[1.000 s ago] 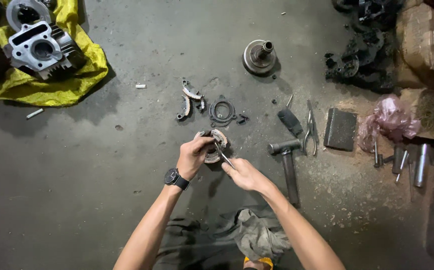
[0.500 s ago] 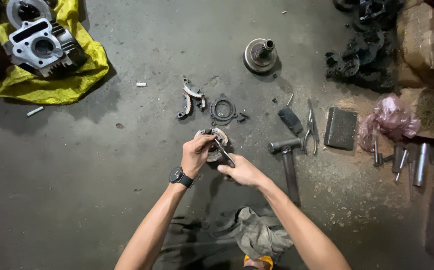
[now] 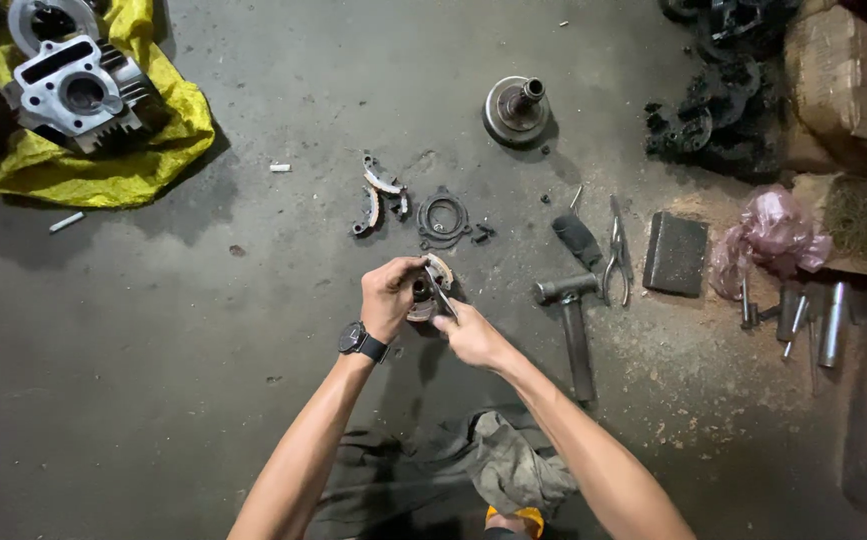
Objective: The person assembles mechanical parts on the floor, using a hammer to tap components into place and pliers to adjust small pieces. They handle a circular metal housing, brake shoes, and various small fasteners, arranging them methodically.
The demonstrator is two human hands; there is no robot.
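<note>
Metal, round and rust-stained, the small clutch-like part [image 3: 431,290] sits in your left hand [image 3: 391,297], whose fingers curl around its near side and clamp it just above the concrete floor [image 3: 203,350]. Your right hand [image 3: 468,335] pinches a thin metal tool [image 3: 440,296] between thumb and forefinger, its tip laid against the face of the part, right between the fingertips of both hands. A black watch [image 3: 361,342] wraps your left wrist.

Just beyond your fingers lie two curved shoe pieces [image 3: 378,195] and a flat ring gasket [image 3: 443,218] with a few small bits beside it. Farther out from the fingertips stands a round hub with a shaft [image 3: 517,108]. To the right of your right fingers rest a hammer [image 3: 573,320], pliers [image 3: 616,250] and a dark rectangular block [image 3: 675,252]. Well off to the left of your left fingers, an engine cylinder head [image 3: 75,92] sits on yellow cloth [image 3: 103,170]. Behind your wrists lies a grey rag [image 3: 508,465].
</note>
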